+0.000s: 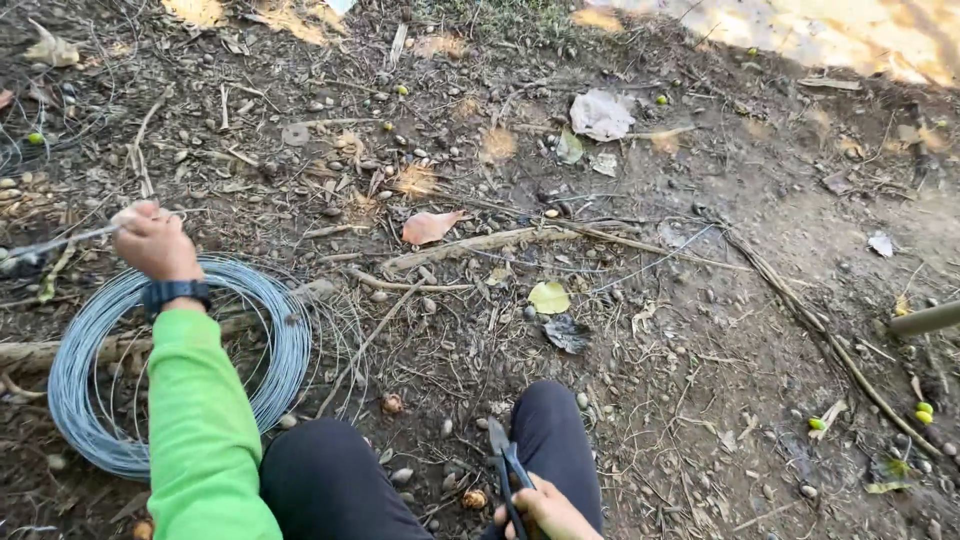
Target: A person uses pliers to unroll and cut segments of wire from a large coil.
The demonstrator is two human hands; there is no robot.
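Across the whole view, bare ground (700, 330) is seen: dark, crumbly soil strewn with pebbles, dry twigs and small green fruits. At the lower left, one large coil of wire (75, 385) lies flat on the soil; it is grey, thin and metallic, wound in many loose round loops. Through its middle a green long sleeve is stretched, and two dark-trousered knees are seen at the bottom edge. Several dead leaves are scattered about, of which three stand out: one pale grey crumpled leaf (601, 114) at the top, one pinkish-brown leaf (429, 227) in the middle, and one yellow-green rounded leaf (549, 297) below it.

One pair of cutters (503, 452), slim and dark with a pointed tip, is held by the right hand (545, 514) at the bottom edge, the grip closed round the handles. The left hand (152, 240), with a dark watch at the wrist, is closed on one free wire end (62, 240), which runs straight out to the left. That end is pinched in the fingers just above the coil's upper rim, well apart from the cutters.
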